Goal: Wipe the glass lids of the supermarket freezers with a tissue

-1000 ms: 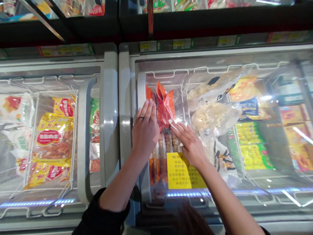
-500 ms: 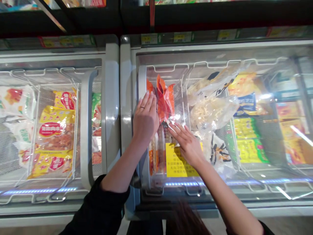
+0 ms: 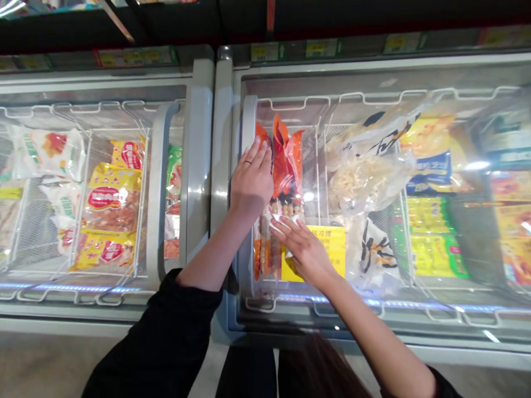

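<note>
My left hand [image 3: 251, 182], a ring on one finger, lies flat with fingers stretched against the left side of upright orange packets [image 3: 287, 160] in a wire basket of the chest freezer [image 3: 232, 182]. My right hand [image 3: 305, 250] rests flat, fingers spread, on clear packets of round brown pieces [image 3: 269, 249] just below the orange ones, partly covering a yellow notice [image 3: 334, 243]. Neither hand grips anything.
White and clear bags [image 3: 365, 182] fill the neighbouring basket, with yellow-green packs [image 3: 431, 237] further right under glass. The left freezer holds yellow-red packets [image 3: 108, 199] behind a grey lid handle [image 3: 156, 188]. Price tags [image 3: 265, 51] line the back rail.
My right hand has slid down the packets toward me, from the base of the orange ones to the yellow notice. My left hand has stayed on the orange packets.
</note>
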`<state>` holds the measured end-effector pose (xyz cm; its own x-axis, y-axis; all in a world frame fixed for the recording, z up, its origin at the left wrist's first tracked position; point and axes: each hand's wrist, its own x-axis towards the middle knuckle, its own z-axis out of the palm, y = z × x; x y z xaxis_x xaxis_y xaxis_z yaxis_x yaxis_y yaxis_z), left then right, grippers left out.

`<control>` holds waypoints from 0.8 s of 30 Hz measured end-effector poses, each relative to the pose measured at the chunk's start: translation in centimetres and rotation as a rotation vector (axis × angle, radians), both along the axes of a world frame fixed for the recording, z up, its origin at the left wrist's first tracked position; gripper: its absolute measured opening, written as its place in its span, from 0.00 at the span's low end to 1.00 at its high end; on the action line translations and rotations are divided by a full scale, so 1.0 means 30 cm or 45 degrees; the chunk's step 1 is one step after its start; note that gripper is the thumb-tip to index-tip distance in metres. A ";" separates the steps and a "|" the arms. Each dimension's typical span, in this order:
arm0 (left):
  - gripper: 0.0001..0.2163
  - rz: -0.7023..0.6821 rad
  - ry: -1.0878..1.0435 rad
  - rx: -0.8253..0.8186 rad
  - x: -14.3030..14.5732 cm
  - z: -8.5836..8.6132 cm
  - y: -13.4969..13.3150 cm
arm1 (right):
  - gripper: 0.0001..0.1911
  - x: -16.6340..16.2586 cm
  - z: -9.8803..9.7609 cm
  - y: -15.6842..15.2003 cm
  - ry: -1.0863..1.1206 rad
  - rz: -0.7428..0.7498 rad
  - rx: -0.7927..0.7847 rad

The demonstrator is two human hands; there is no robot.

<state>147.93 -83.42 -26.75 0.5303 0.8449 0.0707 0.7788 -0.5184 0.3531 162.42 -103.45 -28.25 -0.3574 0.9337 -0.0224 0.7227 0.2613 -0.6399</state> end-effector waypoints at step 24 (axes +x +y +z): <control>0.28 -0.036 0.101 -0.052 -0.068 0.089 -0.356 | 0.52 0.133 -0.028 0.060 -0.062 -0.327 0.006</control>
